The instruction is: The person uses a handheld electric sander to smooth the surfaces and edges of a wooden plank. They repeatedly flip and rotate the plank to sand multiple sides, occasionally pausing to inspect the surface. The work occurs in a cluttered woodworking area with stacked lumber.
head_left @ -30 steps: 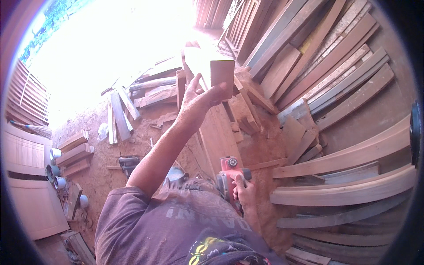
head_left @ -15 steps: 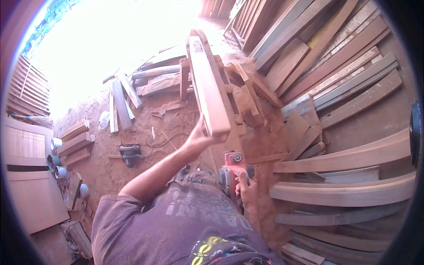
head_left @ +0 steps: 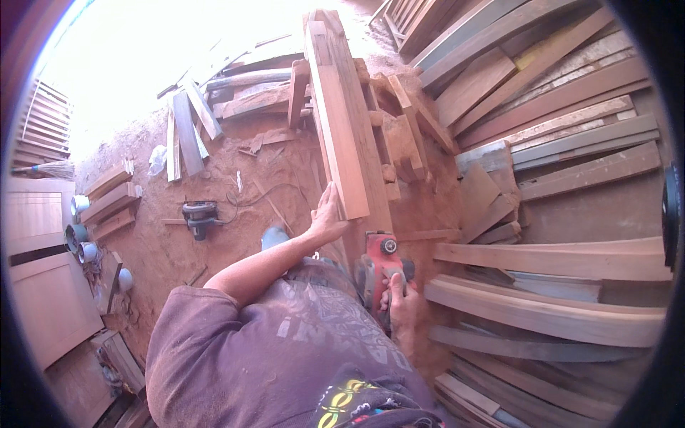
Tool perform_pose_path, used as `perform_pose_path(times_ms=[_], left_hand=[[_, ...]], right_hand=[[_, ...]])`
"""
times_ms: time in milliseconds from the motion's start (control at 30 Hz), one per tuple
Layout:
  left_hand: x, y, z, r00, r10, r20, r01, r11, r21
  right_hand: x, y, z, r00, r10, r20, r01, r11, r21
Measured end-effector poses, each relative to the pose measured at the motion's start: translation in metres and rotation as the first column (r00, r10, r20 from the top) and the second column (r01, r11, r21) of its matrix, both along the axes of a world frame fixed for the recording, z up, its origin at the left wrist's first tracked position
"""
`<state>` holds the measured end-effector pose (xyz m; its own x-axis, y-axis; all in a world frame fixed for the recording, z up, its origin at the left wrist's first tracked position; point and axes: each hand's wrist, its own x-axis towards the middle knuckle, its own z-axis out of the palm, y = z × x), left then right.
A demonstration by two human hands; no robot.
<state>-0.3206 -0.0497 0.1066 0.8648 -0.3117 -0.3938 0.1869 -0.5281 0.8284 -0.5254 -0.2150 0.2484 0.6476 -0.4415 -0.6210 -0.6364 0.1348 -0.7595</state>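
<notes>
A long squared piece of wood lies lengthwise ahead of me on a wider wooden beam. My left hand rests against the left side of its near end, fingers stretched out and lying flat. My right hand is wrapped round the handle of a red and black electric planer with a round knob on its front. The planer is at my right front, just short of the wood's near end. Its underside is hidden.
On the dusty floor at left lies a dark power tool with a cord. Loose boards are scattered beyond it. Stacked planks and curved timbers fill the right side. Wooden panels and small pots line the left.
The near end of the wood has gone from raised in my left hand to lying down on the beam. My left fingers have straightened along its side. The planer stays in my right hand.
</notes>
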Motion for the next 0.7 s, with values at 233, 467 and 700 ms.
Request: perform_pose_path(times_ms=[233,467,700], left_hand=[[0.007,0.023,0.017,0.992,-0.12,-0.033,0.124,0.976,0.177],[0.001,0.011,-0.064,0.99,-0.049,-0.129,0.007,0.951,-0.31],[-0.006,0.0,-0.046,0.903,-0.358,0.236,0.389,0.916,-0.1]], right_hand=[[-0.002,0.006,0.035,0.983,0.063,0.17,-0.061,0.998,-0.019],[0.062,0.015,0.049,0.969,0.241,0.064,-0.238,0.97,-0.04],[0.156,0.036,0.048,0.947,0.294,0.128,-0.289,0.956,-0.055]])
